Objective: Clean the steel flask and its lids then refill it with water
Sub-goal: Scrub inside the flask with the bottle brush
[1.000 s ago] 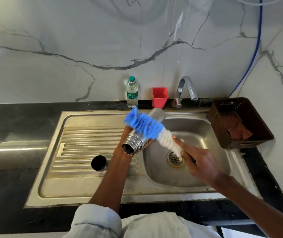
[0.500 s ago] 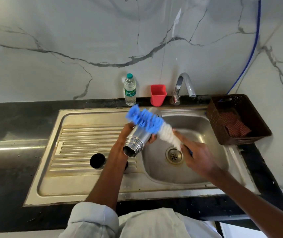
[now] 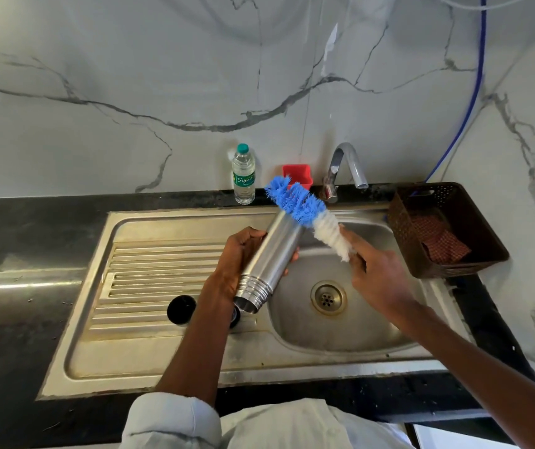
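From the head camera I see a steel sink [image 3: 149,361] set in black counter [image 3: 16,228] under a marble wall [image 3: 130,76]. My left hand [image 3: 237,257] grips the steel flask [image 3: 269,260], mouth toward me; my right hand [image 3: 376,277] is closed on the bottle brush [image 3: 305,209]. Since half a second ago, the brush has slid up to the flask's base. A black lid [image 3: 180,310] sits on the drainboard.

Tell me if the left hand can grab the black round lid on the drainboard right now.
Probably not yet: the left hand is wrapped around the steel flask. The black round lid sits uncovered just beside that wrist, so freeing the hand would do.
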